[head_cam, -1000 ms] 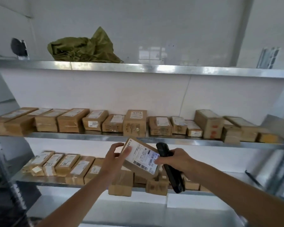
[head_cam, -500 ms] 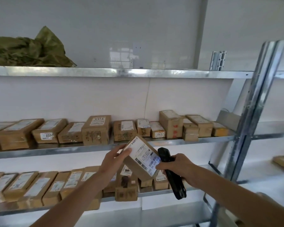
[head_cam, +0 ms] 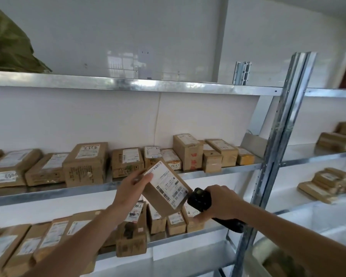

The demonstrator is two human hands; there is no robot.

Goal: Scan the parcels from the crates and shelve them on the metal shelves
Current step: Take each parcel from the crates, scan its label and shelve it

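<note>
While left hand (head_cam: 128, 191) holds parcel (head_cam: 165, 186), right hand (head_cam: 218, 202) grips scanner (head_cam: 199, 198); metal shelves (head_cam: 208, 173) hold boxes (head_cam: 86, 162).

Glossy white wall (head_cam: 128, 33), daylight reflections

You hold a small brown cardboard parcel (head_cam: 164, 188) tilted, white barcode label up, before metal shelves (head_cam: 188, 172) lined with similar labelled boxes (head_cam: 86, 162).

"0017" on shelf box (head_cam: 171, 161)
</note>
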